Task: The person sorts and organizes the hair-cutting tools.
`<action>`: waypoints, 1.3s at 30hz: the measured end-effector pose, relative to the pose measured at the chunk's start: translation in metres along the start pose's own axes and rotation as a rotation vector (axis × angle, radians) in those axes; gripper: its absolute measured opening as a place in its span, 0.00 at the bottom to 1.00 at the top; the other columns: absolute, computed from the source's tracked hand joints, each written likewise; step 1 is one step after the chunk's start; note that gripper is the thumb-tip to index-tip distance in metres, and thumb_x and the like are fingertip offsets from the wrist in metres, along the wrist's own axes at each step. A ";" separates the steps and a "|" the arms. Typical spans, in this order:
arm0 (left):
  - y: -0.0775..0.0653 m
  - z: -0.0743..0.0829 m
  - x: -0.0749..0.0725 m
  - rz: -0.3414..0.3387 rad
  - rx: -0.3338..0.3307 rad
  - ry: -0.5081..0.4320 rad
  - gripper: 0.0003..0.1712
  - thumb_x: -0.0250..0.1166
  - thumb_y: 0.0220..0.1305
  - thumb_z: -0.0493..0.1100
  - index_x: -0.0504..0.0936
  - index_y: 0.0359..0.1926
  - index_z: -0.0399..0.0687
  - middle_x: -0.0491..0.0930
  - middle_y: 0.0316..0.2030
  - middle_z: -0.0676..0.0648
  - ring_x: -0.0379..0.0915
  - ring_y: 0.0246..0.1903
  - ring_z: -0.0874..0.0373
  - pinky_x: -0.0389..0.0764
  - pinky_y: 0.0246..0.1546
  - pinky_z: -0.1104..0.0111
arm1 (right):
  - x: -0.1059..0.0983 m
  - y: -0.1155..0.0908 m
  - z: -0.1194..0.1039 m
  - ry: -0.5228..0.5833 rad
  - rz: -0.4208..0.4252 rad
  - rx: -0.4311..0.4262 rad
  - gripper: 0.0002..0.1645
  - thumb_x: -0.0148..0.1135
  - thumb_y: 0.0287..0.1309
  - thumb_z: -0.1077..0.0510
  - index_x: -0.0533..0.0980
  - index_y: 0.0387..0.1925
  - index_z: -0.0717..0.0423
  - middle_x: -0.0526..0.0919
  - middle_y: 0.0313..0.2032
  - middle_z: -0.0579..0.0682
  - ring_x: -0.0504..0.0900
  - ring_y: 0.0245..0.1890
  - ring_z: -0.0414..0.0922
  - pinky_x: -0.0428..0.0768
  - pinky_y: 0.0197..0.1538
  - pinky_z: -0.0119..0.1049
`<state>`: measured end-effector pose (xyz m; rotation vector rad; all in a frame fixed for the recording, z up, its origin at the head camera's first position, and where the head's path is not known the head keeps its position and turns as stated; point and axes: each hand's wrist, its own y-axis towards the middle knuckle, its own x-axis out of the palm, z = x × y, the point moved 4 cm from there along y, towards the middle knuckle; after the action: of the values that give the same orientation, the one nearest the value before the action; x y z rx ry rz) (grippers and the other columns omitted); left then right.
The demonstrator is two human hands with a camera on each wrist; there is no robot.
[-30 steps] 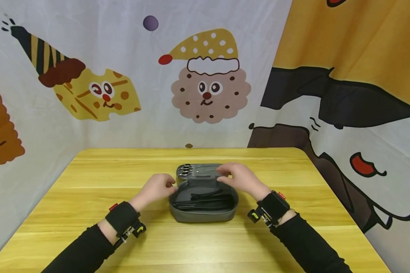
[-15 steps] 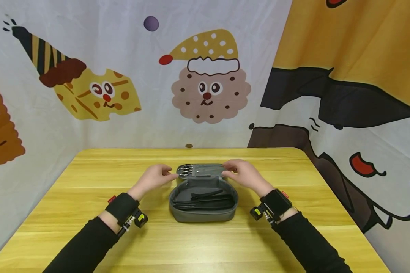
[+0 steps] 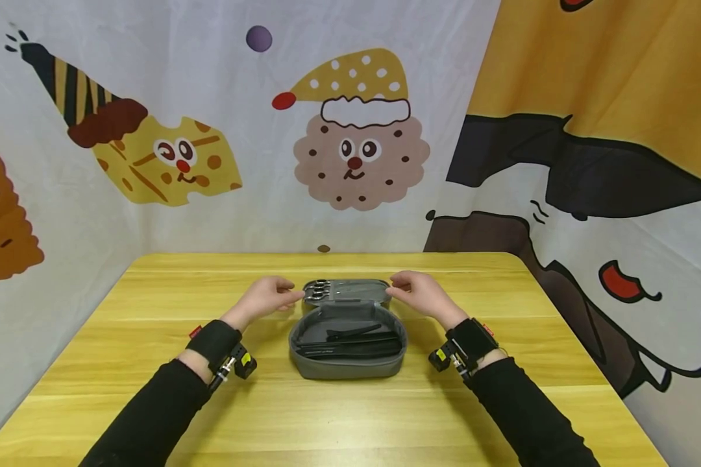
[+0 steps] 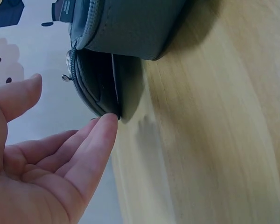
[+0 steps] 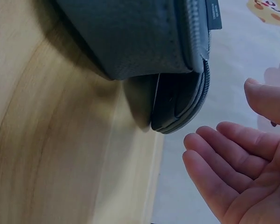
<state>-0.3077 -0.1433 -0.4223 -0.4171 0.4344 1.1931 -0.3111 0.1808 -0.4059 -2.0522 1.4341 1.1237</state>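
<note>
A grey zip case [image 3: 347, 370] stands unzipped on the table, its lid [image 3: 365, 293] folded back on the far side. Scissors with metal finger rings [image 3: 319, 290] sit at the left of the lid, behind a see-through pocket. Inside the base lie long black tools [image 3: 350, 348] and a slim black piece like a hair clip [image 3: 353, 331]; their exact kinds are unclear. My left hand [image 3: 264, 298] has relaxed fingers, a fingertip at the lid's left edge, apparently touching it in the left wrist view. My right hand [image 3: 423, 295] is spread beside the lid's right edge, apart from it in the right wrist view.
The wooden table [image 3: 350, 428] reaches out on both sides and in front of the case. A cartoon-printed curtain [image 3: 210, 227] hangs behind it and at the sides. Each wrist wears a black strap [image 3: 215, 347] with a small camera.
My left hand has moved away from me, from the base's rim to the lid's left edge. My right hand has slid right off the lid to beside it. The case has not visibly moved.
</note>
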 end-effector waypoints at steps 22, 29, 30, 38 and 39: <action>0.020 -0.014 0.004 -0.119 -0.084 -0.169 0.39 0.65 0.69 0.49 0.64 0.66 0.22 0.78 0.52 0.30 0.80 0.49 0.41 0.81 0.50 0.57 | 0.015 0.018 0.034 0.321 -0.117 0.177 0.31 0.56 0.73 0.52 0.68 0.64 0.74 0.80 0.52 0.66 0.81 0.50 0.59 0.80 0.54 0.48; 0.024 -0.017 0.007 -0.148 -0.078 -0.261 0.33 0.63 0.70 0.41 0.65 0.65 0.21 0.77 0.54 0.28 0.79 0.50 0.40 0.81 0.51 0.56 | 0.020 0.020 0.039 0.355 -0.144 0.250 0.30 0.55 0.73 0.51 0.69 0.63 0.73 0.81 0.50 0.63 0.82 0.47 0.55 0.81 0.51 0.46; 0.024 -0.017 0.008 -0.154 -0.076 -0.273 0.32 0.63 0.70 0.40 0.65 0.65 0.20 0.76 0.54 0.28 0.79 0.50 0.39 0.81 0.51 0.56 | 0.020 0.020 0.040 0.360 -0.145 0.256 0.30 0.55 0.73 0.51 0.69 0.63 0.73 0.81 0.49 0.63 0.82 0.47 0.55 0.81 0.51 0.45; 0.025 -0.017 0.009 -0.177 -0.067 -0.332 0.30 0.60 0.71 0.36 0.62 0.66 0.19 0.74 0.56 0.26 0.78 0.51 0.37 0.81 0.51 0.56 | 0.024 0.023 0.042 0.406 -0.161 0.287 0.28 0.55 0.73 0.53 0.72 0.60 0.74 0.83 0.43 0.61 0.82 0.42 0.51 0.82 0.46 0.42; 0.025 -0.017 0.009 -0.184 -0.066 -0.347 0.31 0.59 0.72 0.36 0.61 0.66 0.18 0.73 0.57 0.25 0.78 0.51 0.37 0.81 0.51 0.55 | 0.025 0.023 0.043 0.414 -0.163 0.289 0.28 0.54 0.73 0.53 0.72 0.60 0.74 0.83 0.43 0.61 0.82 0.42 0.51 0.82 0.46 0.42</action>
<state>-0.3298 -0.1370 -0.4432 -0.2920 0.0557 1.0757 -0.3447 0.1865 -0.4485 -2.2159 1.4727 0.4099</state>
